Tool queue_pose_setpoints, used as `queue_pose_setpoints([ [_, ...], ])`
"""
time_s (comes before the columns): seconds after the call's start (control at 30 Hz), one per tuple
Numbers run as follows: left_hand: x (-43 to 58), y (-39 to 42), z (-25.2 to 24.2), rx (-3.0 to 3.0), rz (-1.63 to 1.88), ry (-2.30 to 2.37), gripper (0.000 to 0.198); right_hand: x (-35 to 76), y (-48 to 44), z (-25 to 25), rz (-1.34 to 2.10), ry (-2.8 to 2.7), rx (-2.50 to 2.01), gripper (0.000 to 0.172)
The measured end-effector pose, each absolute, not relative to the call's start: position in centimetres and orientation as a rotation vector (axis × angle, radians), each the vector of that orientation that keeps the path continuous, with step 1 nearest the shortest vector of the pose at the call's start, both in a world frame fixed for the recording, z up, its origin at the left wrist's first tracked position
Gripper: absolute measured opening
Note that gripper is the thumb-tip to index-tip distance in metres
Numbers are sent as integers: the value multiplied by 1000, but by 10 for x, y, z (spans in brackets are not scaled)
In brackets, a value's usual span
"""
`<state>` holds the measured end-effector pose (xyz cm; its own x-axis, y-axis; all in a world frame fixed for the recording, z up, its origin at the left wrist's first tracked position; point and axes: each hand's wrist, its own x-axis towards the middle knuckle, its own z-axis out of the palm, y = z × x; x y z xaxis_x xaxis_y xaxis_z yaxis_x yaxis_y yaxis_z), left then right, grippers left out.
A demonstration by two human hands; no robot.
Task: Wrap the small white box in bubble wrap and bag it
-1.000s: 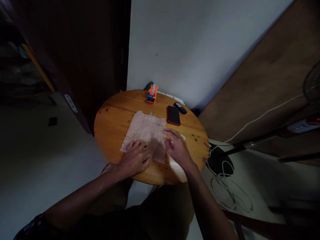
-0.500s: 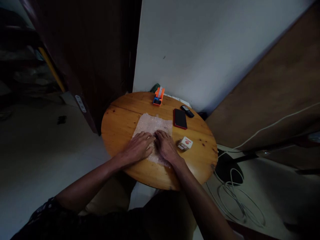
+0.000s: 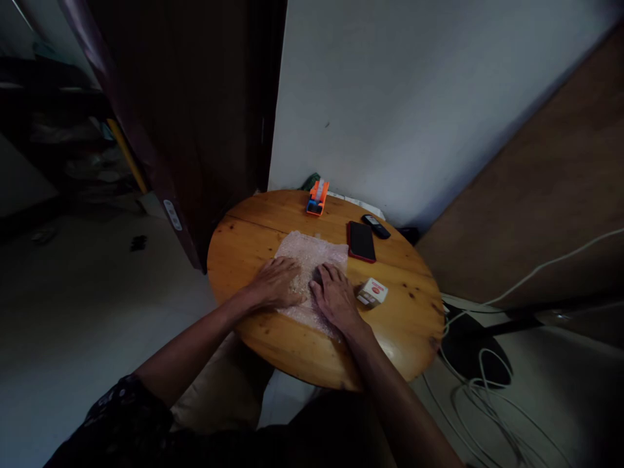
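A sheet of bubble wrap lies flat on the round wooden table. On its left side rests my left hand, fingers stretched out and palm down. My right hand presses on the sheet's right side, its fingers spread. Neither hand grips anything. Just right of my right hand stands a small white box with red print. A black phone-like device with a red edge lies beyond the box.
An orange tape dispenser stands at the table's far edge. A dark remote-like handset lies beside the red-edged device. The wall rises behind the table. Pale cable is coiled on the floor at right.
My hands have moved apart across the bubble wrap, uncovering its middle. The whole view has shifted slightly, so the table appears lower and further right.
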<state>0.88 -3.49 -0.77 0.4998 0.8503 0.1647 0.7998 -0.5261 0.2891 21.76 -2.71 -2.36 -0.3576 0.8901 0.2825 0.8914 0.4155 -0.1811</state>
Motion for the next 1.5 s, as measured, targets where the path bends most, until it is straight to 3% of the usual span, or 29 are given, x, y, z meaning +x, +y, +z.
queue_pose_setpoints([
  [0.3,-1,-39,-3,2567,400,1422,67,216,-27,-26,-7,-2276,-1553,46],
  [0.6,51,-91,10,2578,420,1323,59,230,-20,-28,211,-2165,-1442,43],
  [0.87,48,-95,3,2540,451,1309,55,249,-50,33,143,-2157,-1234,40],
  [1.27,51,-100,-1,2487,409,1334,59,310,-50,21,59,-2108,-1680,65],
  [1.5,52,-96,3,2473,306,1309,58,323,-47,19,260,-1884,-1863,46],
])
